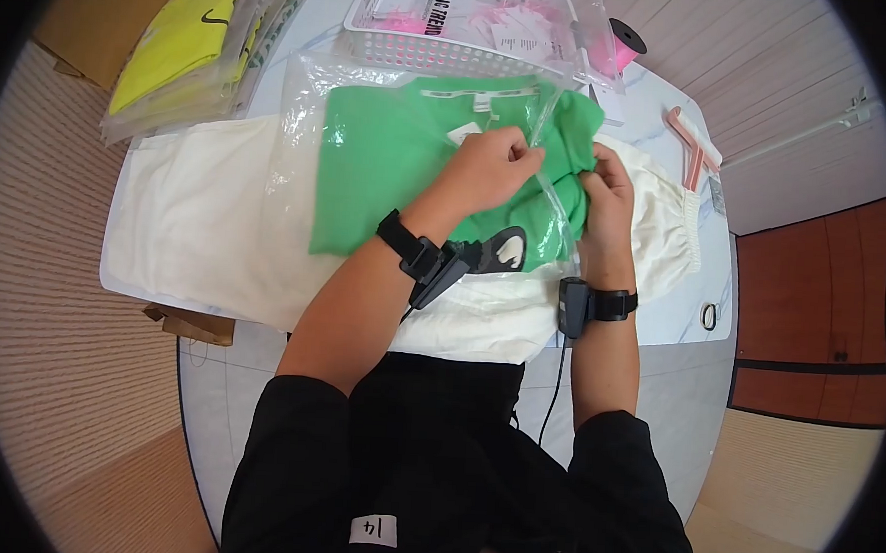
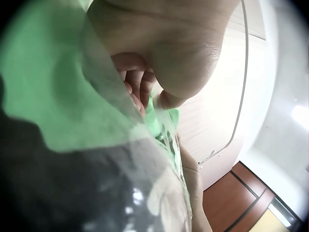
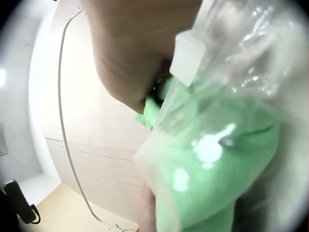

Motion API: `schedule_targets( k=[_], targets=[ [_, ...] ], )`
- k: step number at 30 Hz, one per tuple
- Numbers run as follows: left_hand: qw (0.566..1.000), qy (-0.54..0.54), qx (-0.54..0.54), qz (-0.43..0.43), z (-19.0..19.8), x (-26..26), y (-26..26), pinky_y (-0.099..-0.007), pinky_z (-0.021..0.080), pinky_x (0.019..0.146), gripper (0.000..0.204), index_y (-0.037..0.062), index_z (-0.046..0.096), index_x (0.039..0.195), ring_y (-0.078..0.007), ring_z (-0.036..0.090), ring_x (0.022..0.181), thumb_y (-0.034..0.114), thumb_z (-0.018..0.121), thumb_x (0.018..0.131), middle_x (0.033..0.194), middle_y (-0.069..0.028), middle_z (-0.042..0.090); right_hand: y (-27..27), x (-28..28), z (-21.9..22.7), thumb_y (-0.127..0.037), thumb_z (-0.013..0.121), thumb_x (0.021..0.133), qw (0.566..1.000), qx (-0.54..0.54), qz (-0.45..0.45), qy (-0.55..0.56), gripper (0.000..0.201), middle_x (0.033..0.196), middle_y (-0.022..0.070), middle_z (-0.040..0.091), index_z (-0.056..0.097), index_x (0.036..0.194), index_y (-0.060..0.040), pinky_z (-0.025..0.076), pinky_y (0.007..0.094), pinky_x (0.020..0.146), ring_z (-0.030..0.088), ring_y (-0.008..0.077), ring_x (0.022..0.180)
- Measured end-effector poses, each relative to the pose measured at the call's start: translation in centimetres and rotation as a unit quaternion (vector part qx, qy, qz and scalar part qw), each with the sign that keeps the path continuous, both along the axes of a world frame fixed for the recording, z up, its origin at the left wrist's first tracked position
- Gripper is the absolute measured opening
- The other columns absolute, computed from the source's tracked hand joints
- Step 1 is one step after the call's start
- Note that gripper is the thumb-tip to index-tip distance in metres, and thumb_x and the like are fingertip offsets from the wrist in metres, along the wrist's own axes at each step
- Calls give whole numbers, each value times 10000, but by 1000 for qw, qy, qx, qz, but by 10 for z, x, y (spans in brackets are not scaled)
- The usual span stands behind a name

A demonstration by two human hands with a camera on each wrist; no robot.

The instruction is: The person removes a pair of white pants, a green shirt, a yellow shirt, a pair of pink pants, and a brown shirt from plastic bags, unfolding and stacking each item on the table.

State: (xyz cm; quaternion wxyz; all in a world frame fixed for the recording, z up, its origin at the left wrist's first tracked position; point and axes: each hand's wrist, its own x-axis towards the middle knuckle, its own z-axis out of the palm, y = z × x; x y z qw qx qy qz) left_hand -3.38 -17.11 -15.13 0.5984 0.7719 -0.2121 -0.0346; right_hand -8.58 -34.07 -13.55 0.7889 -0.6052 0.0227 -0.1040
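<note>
A folded green garment (image 1: 389,164) with a white neck label and a dark-and-white print lies mostly inside a clear zip bag (image 1: 295,139). My left hand (image 1: 491,167) is over the garment, its fingers curled in and pinching the bag's plastic edge. At the bag's right end, my right hand (image 1: 610,198) grips bunched green cloth by the opening. The right wrist view shows the bag's white slider (image 3: 189,57) close beside that hand, with green cloth bulging under the plastic. Parts of the right fingers are hidden by the cloth.
White trousers (image 1: 196,204) are spread under the bag on the table (image 1: 708,280). A white basket (image 1: 415,50) holding packaged items stands behind. Bagged yellow clothing (image 1: 179,47) is stacked at back left. At right lie a pink-handled tool (image 1: 688,149) and a small ring (image 1: 708,316).
</note>
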Motion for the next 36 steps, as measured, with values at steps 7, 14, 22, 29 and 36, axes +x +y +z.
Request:
schedule_targets(
  k=[7,14,22,29,36],
  targets=[
    [999,36,4,-9,7,-2,4,-252,409,481,373,10,566,761,-95,521,521,358,617,886,625,-43,581,-41,7,-3,48,406,838,990,81,-56,-103,334,1029,96,605,532,1141,-12,521,277,773,614,166,882],
    [992,117,-23,-29,10,-1,10,-254,412,474,314,16,565,811,-99,526,516,314,584,908,649,-42,589,-82,4,-16,-1,389,873,961,211,-2,-179,390,1112,79,568,462,1248,-77,484,360,903,583,217,1024],
    [990,125,-48,-38,0,4,11,-266,442,491,283,5,566,800,-118,562,530,270,568,900,653,-63,614,-109,-6,-7,-50,411,892,945,230,-71,-220,327,1141,117,577,491,1209,-67,491,400,922,593,256,1032],
    [983,175,-47,-20,-7,11,13,-278,482,509,256,-1,574,776,-145,608,546,237,572,870,658,-95,638,-162,-36,45,-123,401,902,957,158,-120,-213,282,1119,158,587,534,1138,-44,487,429,910,590,309,1028],
    [984,173,-38,-28,-7,10,11,-259,442,457,224,7,572,813,-116,560,521,219,559,884,654,-67,615,-219,-74,125,-90,389,882,934,17,-149,-323,322,1169,165,550,506,1171,-12,469,456,934,556,312,1078]
  ],
)
